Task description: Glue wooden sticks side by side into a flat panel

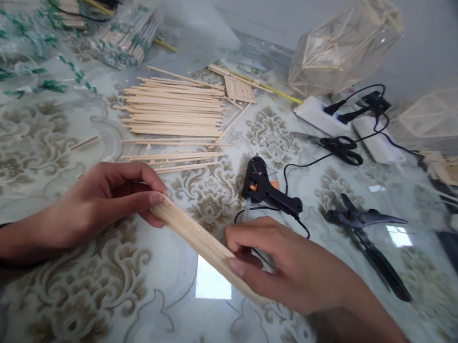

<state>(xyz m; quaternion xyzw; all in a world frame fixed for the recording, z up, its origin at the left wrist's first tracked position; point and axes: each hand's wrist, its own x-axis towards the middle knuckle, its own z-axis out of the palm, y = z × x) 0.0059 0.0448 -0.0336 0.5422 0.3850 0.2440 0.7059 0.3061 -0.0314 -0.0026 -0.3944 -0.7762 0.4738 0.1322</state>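
Note:
A flat row of pale wooden sticks point(196, 238), lying side by side, is held tilted above the table between both hands. My left hand point(106, 200) pinches its upper left end between thumb and fingers. Toward the lower right end, my right hand point(281, 268) grips the row with the thumb on top. Whether the sticks are glued together I cannot tell. Just beyond the right hand lies a black hot glue gun point(269, 187). A pile of loose wooden sticks point(174, 108) lies past the left hand, with a few single sticks point(183, 161) in front of it.
Black-handled scissors point(339, 146) and pliers-like cutters point(372, 237) lie at the right. Behind them sit a white power strip point(321, 115) with cords and a film-covered stick frame point(341, 49). Bagged sticks point(124, 35) lie at the back left, on the patterned tablecloth point(85, 297).

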